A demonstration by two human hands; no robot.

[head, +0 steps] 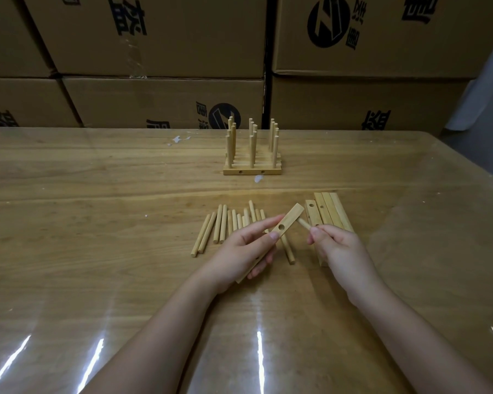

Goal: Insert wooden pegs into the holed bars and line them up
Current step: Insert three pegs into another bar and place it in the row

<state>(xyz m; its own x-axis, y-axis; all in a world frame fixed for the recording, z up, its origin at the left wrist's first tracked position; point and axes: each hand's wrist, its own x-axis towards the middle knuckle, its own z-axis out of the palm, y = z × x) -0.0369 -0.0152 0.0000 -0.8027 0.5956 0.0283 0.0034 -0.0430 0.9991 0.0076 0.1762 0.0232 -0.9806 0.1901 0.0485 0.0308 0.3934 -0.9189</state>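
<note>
Gripping a holed bar (279, 231) at a slant above the tabletop (97, 223), the left hand (246, 247) has thumb on top and fingers curled beneath; the right hand (339, 248) pinches a peg (303, 223), its tip just beside the bar's open hole; loose pegs (225, 226) lie side by side under and left of the hands; spare bars (329, 211) lie together at right; farther back stand finished bars with upright pegs (252, 150), lined up before cardboard boxes (154, 38).
</note>
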